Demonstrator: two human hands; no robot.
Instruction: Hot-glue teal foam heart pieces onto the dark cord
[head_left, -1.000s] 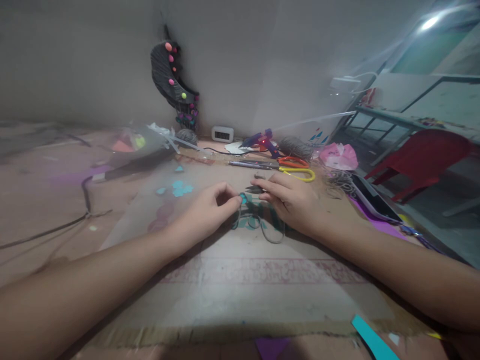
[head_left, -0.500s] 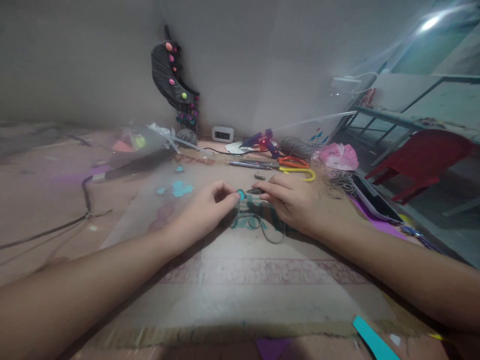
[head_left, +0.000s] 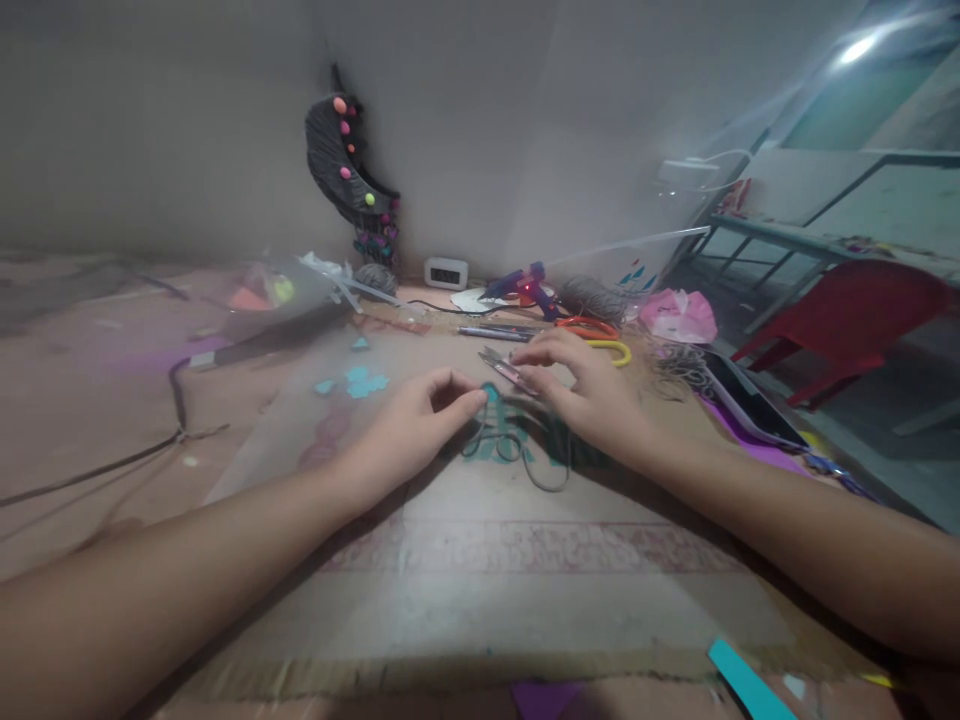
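Grey wall (head_left: 480, 150) behind, pale sheet (head_left: 540, 615) below. Left hand (head_left: 420, 420) pinches small teal piece (head_left: 491, 393), cord (head_left: 550, 490) nearby; right hand (head_left: 589, 390) touches snips (head_left: 504, 367), grip unclear.

Between the thumb and fingers of my left hand (head_left: 450, 405) I pinch a small teal piece (head_left: 491, 394), mostly hidden, with its bright edge showing just past my thumb tip. A thin grey cord (head_left: 546, 489) runs down from it and lies slack in loops — one small ring, then a wider curve reaching toward my right hand (head_left: 574, 390). My right fingers touch the small snips (head_left: 504, 366) — slim metal blades aslant, tips pointing away and leftward, near the teal piece.
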